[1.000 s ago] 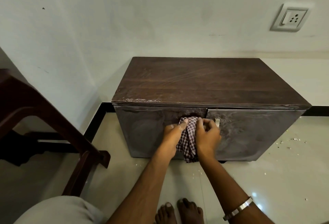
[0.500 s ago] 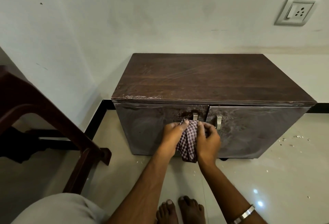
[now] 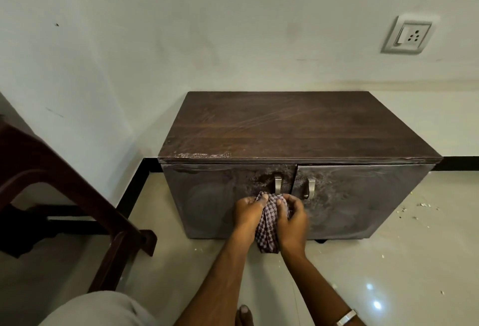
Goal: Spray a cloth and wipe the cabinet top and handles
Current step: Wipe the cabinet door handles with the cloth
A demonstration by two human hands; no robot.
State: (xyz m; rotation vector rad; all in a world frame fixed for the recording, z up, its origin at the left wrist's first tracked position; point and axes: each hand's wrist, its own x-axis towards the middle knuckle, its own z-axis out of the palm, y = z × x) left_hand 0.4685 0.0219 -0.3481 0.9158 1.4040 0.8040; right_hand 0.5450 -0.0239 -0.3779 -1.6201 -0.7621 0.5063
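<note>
both hands grip cloth | below left handle

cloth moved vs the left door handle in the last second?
Yes. The cloth, held in both hands, slid down off the left door handle: it covered the handle before; now the handle is bare and the cloth sits just below it.

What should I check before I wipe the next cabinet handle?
1. Checked cloth held in both hands: ok; left hand and right hand both have a grip on it.
2. Left door handle uncovered: ok.
3. Right door handle free to reach: ok.
4. Cloth damp enough: cannot tell.
5. Door fronts clean: not ok, smears show.
6. Cabinet top clean: not ok, whitish residue at front left edge.
</note>
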